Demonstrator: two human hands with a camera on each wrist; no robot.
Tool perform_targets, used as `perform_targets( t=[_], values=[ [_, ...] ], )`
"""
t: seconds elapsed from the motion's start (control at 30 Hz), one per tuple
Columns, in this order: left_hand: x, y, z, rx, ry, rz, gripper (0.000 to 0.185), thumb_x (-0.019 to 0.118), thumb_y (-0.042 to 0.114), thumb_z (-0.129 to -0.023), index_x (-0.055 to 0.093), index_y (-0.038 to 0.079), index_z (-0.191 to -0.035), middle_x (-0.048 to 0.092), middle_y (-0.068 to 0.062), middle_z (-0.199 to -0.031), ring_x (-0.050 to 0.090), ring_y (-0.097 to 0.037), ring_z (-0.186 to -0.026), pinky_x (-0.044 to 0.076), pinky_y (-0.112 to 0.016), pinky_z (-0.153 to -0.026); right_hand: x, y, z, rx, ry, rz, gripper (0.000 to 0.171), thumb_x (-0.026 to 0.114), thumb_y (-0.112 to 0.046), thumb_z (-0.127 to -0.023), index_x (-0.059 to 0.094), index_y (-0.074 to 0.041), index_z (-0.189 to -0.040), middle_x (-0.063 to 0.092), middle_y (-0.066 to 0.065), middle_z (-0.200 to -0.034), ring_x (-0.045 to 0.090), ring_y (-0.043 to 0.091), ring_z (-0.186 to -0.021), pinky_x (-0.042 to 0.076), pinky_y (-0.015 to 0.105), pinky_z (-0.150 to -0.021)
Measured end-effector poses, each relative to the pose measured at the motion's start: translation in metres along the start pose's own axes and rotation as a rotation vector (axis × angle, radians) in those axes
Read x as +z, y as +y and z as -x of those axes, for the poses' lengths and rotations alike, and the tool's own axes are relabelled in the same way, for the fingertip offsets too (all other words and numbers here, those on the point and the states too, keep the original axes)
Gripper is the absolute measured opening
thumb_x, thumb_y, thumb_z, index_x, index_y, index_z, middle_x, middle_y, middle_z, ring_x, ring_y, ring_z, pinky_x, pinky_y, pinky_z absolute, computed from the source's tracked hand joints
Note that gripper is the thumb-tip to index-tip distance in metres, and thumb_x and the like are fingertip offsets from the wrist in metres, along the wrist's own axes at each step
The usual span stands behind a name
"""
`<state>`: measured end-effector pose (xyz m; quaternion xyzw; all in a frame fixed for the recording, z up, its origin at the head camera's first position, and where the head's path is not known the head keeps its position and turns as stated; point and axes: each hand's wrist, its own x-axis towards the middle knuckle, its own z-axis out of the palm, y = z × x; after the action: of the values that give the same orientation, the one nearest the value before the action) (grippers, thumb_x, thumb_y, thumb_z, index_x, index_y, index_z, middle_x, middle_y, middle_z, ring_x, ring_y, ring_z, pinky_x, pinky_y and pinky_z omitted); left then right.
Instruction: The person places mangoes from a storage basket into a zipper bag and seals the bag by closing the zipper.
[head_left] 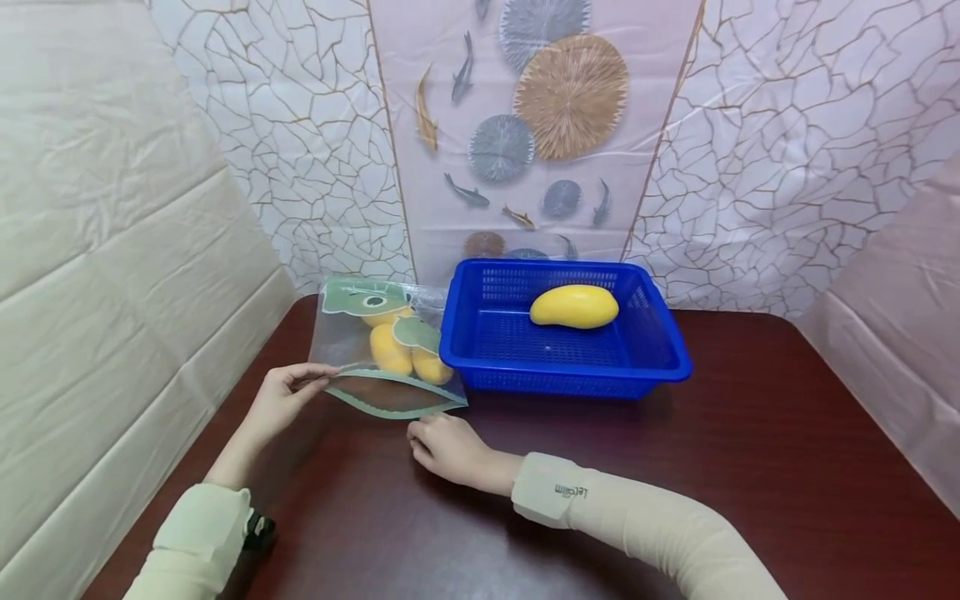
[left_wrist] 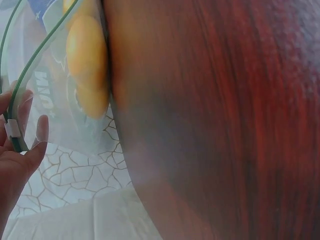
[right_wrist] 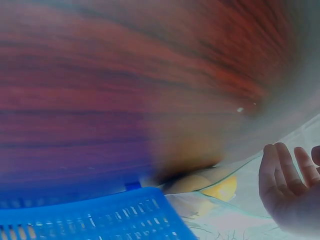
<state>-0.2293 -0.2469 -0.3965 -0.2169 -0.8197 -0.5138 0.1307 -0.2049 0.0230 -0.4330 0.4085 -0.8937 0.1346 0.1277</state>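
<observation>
A clear zip bag (head_left: 341, 333) with a green print lies at the left of the table, several yellow mangoes (head_left: 392, 348) inside it. Its green-edged mouth gapes toward me. My left hand (head_left: 283, 398) pinches the left end of the zip, beside a small white slider (left_wrist: 13, 128). Just in front of the mouth's right part is my right hand (head_left: 450, 448), fingers loosely bent and holding nothing. In the right wrist view those fingers (right_wrist: 284, 170) show apart from the bag. One more mango (head_left: 575, 307) lies in the blue basket (head_left: 555, 379).
The basket stands at the back middle, its left side right against the bag. Beneath everything is a dark red wood-grain table (head_left: 757, 417). A patterned cloth (head_left: 787, 150) hangs behind it, and a pale cloth wall (head_left: 112, 250) rises on the left.
</observation>
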Motion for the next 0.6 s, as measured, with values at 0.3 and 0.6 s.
perform_targets(
  t=[0.3,0.6],
  values=[
    [0.003,0.013,0.001,0.013,-0.003,0.022,0.017,0.057,-0.014,-0.084,0.062,-0.019,-0.100,0.065,0.021,-0.094,0.061,0.005,-0.082,0.047,-0.009,-0.066,-0.004,0.008,0.016,0.017,0.007,-0.010,0.007,0.060,-0.013,-0.087,0.067,-0.014,-0.087,0.066,-0.003,-0.082,0.061,0.012,-0.078,0.050,0.023,-0.070],
    [0.003,-0.013,0.002,0.025,0.021,0.006,0.017,0.060,-0.010,-0.085,0.065,-0.014,-0.101,0.063,0.026,-0.098,0.060,0.010,-0.088,0.048,-0.008,-0.068,-0.020,0.001,0.026,-0.030,0.015,-0.054,0.009,0.058,-0.012,-0.088,0.067,-0.014,-0.089,0.066,-0.004,-0.083,0.061,0.011,-0.080,0.050,0.023,-0.074]
  ],
)
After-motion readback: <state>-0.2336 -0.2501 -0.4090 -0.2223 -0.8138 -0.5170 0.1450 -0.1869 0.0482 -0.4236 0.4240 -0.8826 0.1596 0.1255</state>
